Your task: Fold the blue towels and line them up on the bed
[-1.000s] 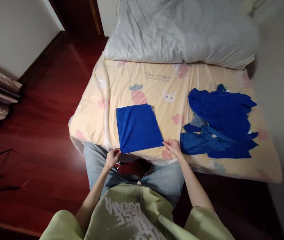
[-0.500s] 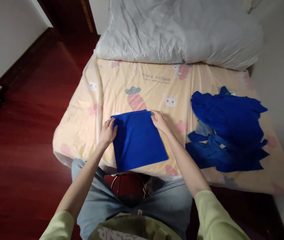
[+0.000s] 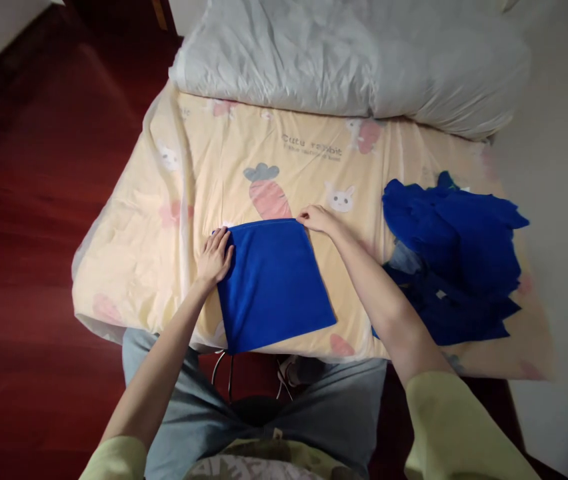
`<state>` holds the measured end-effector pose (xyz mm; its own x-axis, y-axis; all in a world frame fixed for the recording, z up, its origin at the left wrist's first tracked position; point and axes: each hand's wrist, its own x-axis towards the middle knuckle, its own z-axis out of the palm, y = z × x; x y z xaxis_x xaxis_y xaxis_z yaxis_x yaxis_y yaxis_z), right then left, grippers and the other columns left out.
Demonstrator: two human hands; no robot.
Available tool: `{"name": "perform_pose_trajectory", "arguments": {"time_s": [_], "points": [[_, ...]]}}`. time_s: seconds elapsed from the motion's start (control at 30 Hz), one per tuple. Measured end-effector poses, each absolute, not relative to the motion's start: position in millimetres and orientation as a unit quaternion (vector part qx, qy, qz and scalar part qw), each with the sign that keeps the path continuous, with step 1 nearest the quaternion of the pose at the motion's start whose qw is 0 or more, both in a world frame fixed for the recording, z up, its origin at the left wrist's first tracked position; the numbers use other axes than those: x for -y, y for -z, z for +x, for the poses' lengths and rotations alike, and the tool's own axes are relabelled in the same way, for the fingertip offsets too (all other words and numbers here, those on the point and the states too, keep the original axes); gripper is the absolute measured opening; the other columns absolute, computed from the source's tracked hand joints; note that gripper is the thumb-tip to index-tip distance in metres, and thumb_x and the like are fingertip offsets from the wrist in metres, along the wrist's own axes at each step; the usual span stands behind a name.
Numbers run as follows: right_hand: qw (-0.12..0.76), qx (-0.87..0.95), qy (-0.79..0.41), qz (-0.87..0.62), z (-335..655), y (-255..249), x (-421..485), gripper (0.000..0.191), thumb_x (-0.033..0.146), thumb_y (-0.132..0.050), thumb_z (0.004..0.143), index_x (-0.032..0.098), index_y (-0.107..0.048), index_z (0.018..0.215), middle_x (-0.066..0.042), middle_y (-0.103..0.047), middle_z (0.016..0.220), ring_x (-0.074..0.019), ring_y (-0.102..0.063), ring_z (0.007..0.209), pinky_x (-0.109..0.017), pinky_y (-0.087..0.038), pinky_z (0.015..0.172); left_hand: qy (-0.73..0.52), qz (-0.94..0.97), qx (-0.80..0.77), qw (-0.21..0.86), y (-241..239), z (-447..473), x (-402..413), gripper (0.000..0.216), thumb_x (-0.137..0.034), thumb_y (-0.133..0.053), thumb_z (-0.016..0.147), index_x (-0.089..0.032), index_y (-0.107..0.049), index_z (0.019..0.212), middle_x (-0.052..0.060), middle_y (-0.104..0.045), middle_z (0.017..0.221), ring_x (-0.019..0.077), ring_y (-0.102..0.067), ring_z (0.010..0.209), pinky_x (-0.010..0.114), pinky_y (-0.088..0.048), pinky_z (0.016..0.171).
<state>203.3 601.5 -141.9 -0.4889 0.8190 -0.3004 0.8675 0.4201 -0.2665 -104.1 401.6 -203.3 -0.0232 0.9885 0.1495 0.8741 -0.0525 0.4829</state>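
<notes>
A flat blue cloth (image 3: 274, 287), roughly square, lies on the bed sheet in front of me, its near edge close to the bed's front edge. My left hand (image 3: 215, 257) rests flat on its far left corner, fingers stretched out over the fabric. At the far right corner, my right hand (image 3: 313, 218) pinches the cloth's edge between thumb and fingers. Some soft creases run across the cloth's left side.
Right of my right arm lies a heap of blue cloths (image 3: 464, 253), with a greyish-blue piece (image 3: 404, 259) among them. A rolled white quilt (image 3: 314, 60) spans the far side of the bed. The yellow sheet (image 3: 139, 247) has rabbit and carrot prints. Dark red floor (image 3: 29, 267) lies at left.
My left hand has flattened onto the left corner. My right hand has shifted slightly up and now pinches the far right corner. The cloth's far edge looks straighter, and the view has shifted slightly.
</notes>
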Motion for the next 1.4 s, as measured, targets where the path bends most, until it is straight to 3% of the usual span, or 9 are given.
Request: {"name": "perform_pose_trajectory", "arguments": {"time_s": [0.13,0.27,0.43,0.77,0.9,1.03,1.2,1.3,1.4], "points": [[0.036,-0.756,0.269,0.595,196.5,148.6,-605.3,0.009,0.019,-0.072,0.088,0.016,-0.08,0.092,-0.007,-0.079,0.085,-0.0175,-0.073,0.077,-0.024,-0.055,0.074,-0.279,0.643,-0.701,0.132,197.7,-116.0,-419.3,0.044,-0.029,-0.034,0.105,-0.017,-0.065,0.135,0.014,-0.063,0.141,0.0293,-0.053,0.136,0.048,-0.041,0.118],[0.023,-0.682,0.314,0.66,186.2,154.5,-614.3,0.019,0.015,-0.083,0.077,0.015,-0.08,0.095,-0.007,-0.078,0.081,-0.0159,-0.071,0.065,-0.025,-0.059,0.064,-0.253,0.584,-0.754,0.166,189.1,-136.3,-446.8,0.033,-0.023,-0.047,0.098,-0.016,-0.075,0.114,0.016,-0.071,0.115,0.03,-0.066,0.111,0.043,-0.05,0.106],[0.002,-0.733,0.28,0.62,183.0,158.2,-627.7,0.015,0.01,-0.081,0.077,0.016,-0.081,0.091,-0.005,-0.079,0.084,-0.0175,-0.075,0.081,-0.025,-0.06,0.082,-0.172,0.595,-0.757,0.208,185.3,-156.6,-468.0,0.019,-0.026,-0.064,0.086,-0.018,-0.079,0.095,0.011,-0.076,0.096,0.0302,-0.07,0.096,0.042,-0.053,0.094],[-0.164,-0.696,0.243,0.655,197.3,198.8,-629.1,0.019,0.012,-0.065,0.084,0.015,-0.078,0.097,-0.009,-0.078,0.094,-0.0226,-0.075,0.088,-0.034,-0.06,0.087,-0.268,0.572,-0.754,0.18,187.0,-158.9,-515.1,0.02,-0.029,-0.061,0.085,-0.018,-0.076,0.092,0.011,-0.074,0.096,0.0246,-0.067,0.087,0.035,-0.054,0.086],[-0.196,-0.693,0.213,0.66,203.2,196.9,-626.8,0.024,0.013,-0.056,0.088,0.013,-0.076,0.101,-0.013,-0.076,0.098,-0.0247,-0.073,0.094,-0.036,-0.058,0.091,-0.27,0.585,-0.749,0.153,176.1,-145.4,-548.4,0.017,-0.025,-0.058,0.088,-0.019,-0.074,0.091,0.011,-0.069,0.101,0.0256,-0.066,0.095,0.035,-0.052,0.088],[-0.2,-0.718,0.161,0.646,203.0,190.0,-613.7,0.024,0.021,-0.052,0.096,0.014,-0.073,0.105,-0.016,-0.075,0.101,-0.0268,-0.07,0.099,-0.038,-0.054,0.096,-0.281,0.619,-0.725,0.11,171.3,-134.3,-553.8,0.025,-0.023,-0.049,0.095,-0.018,-0.072,0.103,0.012,-0.066,0.113,0.0258,-0.065,0.1,0.036,-0.051,0.09],[-0.131,-0.708,0.218,0.659,203.2,189.8,-606.7,0.019,0.032,-0.065,0.094,0.017,-0.071,0.085,-0.013,-0.075,0.089,-0.0284,-0.071,0.095,-0.038,-0.054,0.096,-0.212,0.7,-0.667,0.142,179.1,-141.9,-546.1,0.026,-0.027,-0.054,0.093,-0.015,-0.075,0.103,0.013,-0.067,0.108,0.0285,-0.063,0.107,0.04,-0.05,0.099],[-0.153,-0.651,0.289,0.685,202.5,188.9,-610.1,0.024,0.035,-0.067,0.093,0.017,-0.07,0.079,-0.011,-0.075,0.085,-0.0271,-0.072,0.092,-0.037,-0.056,0.091,-0.198,0.68,-0.686,0.168,182.3,-149.6,-549.8,0.027,-0.026,-0.062,0.087,-0.014,-0.076,0.106,0.013,-0.069,0.106,0.0275,-0.065,0.101,0.041,-0.05,0.101],[-0.209,-0.594,0.396,0.669,200.4,186.2,-611.8,0.015,0.028,-0.066,0.092,0.016,-0.071,0.086,-0.01,-0.076,0.088,-0.023,-0.072,0.087,-0.034,-0.058,0.084,-0.184,0.644,-0.716,0.196,179.9,-152.8,-557.0,0.024,-0.022,-0.07,0.08,-0.015,-0.077,0.102,0.011,-0.07,0.099,0.0262,-0.066,0.092,0.04,-0.052,0.097]]}}
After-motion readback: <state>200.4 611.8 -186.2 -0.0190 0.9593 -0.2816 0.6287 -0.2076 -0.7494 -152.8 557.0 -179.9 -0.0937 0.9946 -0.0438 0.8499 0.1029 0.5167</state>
